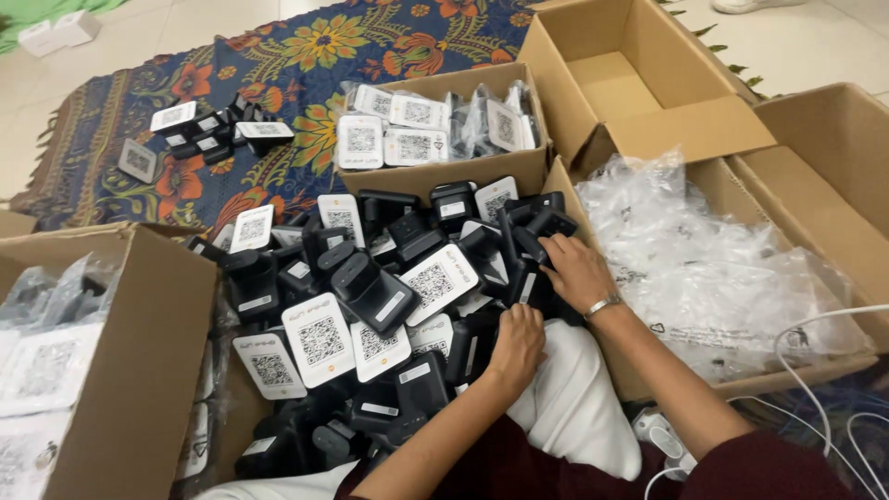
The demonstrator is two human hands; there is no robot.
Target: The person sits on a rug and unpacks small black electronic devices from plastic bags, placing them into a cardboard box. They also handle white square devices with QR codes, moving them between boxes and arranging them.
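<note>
Box (444,171) holds seemingly bagged devices (398,130).

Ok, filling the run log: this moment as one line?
left hand in pile of black devices | right hand on one | bagged units in box

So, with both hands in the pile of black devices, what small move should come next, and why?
Probably lift the right hand with the black device its fingers touch, since it lies on top of the pile. The left hand rests lower among the devices.

Black devices (389,306) with white code cards, heaped.
</note>
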